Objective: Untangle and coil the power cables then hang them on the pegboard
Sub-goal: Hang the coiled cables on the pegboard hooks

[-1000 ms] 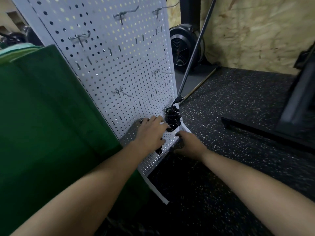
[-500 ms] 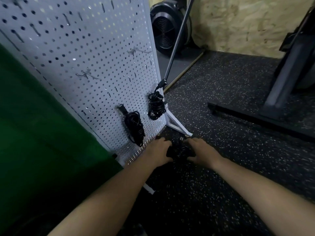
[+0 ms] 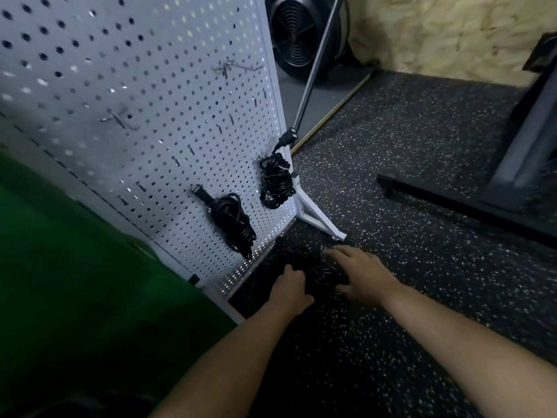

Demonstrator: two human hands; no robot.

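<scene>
A white pegboard (image 3: pixel 144 95) stands on the speckled floor. Two coiled black power cables hang low on it: one cable coil (image 3: pixel 233 223) left of centre, another cable coil (image 3: pixel 275 179) at the board's right edge with its plug sticking up. A tangled heap of black cable (image 3: pixel 313 267) lies on the floor at the foot of the board. My left hand (image 3: pixel 289 289) grips the heap's near left side. My right hand (image 3: pixel 360 273) rests on its right side with fingers spread over it.
Bare metal hooks (image 3: pixel 238 69) stick out higher on the board. A white foot (image 3: pixel 319 220) braces the board's corner. A green cloth (image 3: pixel 75 267) fills the left. A black fan (image 3: pixel 297 34), a slanted pole (image 3: pixel 316 64) and a dark frame base (image 3: pixel 452 200) stand behind and right.
Both hands dropped from the pegboard's lower edge to the cable heap on the floor. The view tilted down and the second hung coil came into sight.
</scene>
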